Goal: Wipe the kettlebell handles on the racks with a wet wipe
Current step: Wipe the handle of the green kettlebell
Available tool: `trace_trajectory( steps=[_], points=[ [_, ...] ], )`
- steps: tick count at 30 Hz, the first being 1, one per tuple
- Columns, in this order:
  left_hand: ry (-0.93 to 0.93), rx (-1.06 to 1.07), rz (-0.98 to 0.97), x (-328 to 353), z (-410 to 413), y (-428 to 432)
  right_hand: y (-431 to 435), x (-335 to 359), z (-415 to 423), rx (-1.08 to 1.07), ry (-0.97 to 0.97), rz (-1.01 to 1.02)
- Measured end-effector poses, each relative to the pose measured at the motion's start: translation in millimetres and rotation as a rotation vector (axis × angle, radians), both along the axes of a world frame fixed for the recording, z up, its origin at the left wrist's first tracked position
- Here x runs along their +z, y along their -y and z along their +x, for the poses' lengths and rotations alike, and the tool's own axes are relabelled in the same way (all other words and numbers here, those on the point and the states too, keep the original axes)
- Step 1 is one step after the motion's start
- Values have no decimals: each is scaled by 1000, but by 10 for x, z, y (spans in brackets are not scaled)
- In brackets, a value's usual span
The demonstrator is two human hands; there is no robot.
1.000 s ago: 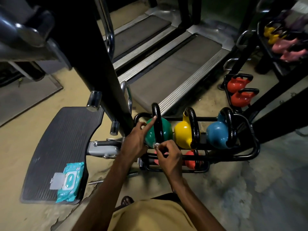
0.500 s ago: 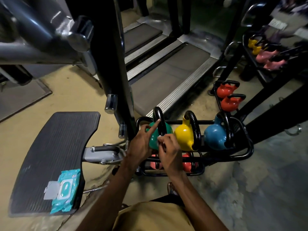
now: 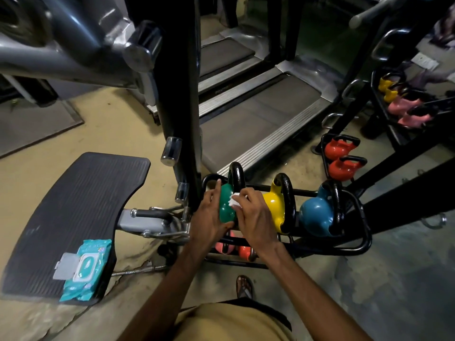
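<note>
We see both forearms reaching forward and down to a low black rack [image 3: 354,247] on the floor; on its upper tier stand a green kettlebell [image 3: 225,205], a yellow kettlebell [image 3: 272,205] and a blue kettlebell [image 3: 314,217], side by side from left to right. The left hand [image 3: 209,217] lies against the left side of the green bell, palm toward it, fingers loosely spread and the forefinger stretched upward along the bell toward its black handle [image 3: 235,173]; it steadies the bell rather than closing round it. The right hand [image 3: 253,217] comes in from the right with the wrist bent, knuckles toward us, fingers curled together and pinching a crumpled white wet wipe [image 3: 234,202]; the wipe is pressed at the base of the handle, where the black loop meets the green body, between the two hands. Beneath the hands, pinkish-red kettlebells [image 3: 243,252] show on the lower tier, partly hidden. To the left, a teal pack of wipes [image 3: 85,269] lies with its flap open on a ribbed black footplate [image 3: 73,205], well apart from the rack; beyond the rack stretches a treadmill deck [image 3: 266,114], and at the right edge stand two red kettlebells [image 3: 341,158] in another rack.
</note>
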State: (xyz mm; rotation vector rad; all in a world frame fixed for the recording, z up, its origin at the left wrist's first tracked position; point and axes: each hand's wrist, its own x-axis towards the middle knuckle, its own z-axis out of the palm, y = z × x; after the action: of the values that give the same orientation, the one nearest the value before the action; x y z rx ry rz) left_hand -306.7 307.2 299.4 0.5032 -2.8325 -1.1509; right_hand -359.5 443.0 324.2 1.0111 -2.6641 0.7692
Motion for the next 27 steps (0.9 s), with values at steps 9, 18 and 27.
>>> trace_trajectory(
  steps=[9, 18, 27],
  points=[
    [47, 34, -46, 64, 21, -72, 730, 394, -920, 20, 138, 474],
    [105, 25, -133, 123, -15, -146, 1074, 398, -1621, 8, 466, 613],
    [134, -40, -178, 179, -51, -203, 456, -200, -1847, -300, 1372, -342]
  ],
)
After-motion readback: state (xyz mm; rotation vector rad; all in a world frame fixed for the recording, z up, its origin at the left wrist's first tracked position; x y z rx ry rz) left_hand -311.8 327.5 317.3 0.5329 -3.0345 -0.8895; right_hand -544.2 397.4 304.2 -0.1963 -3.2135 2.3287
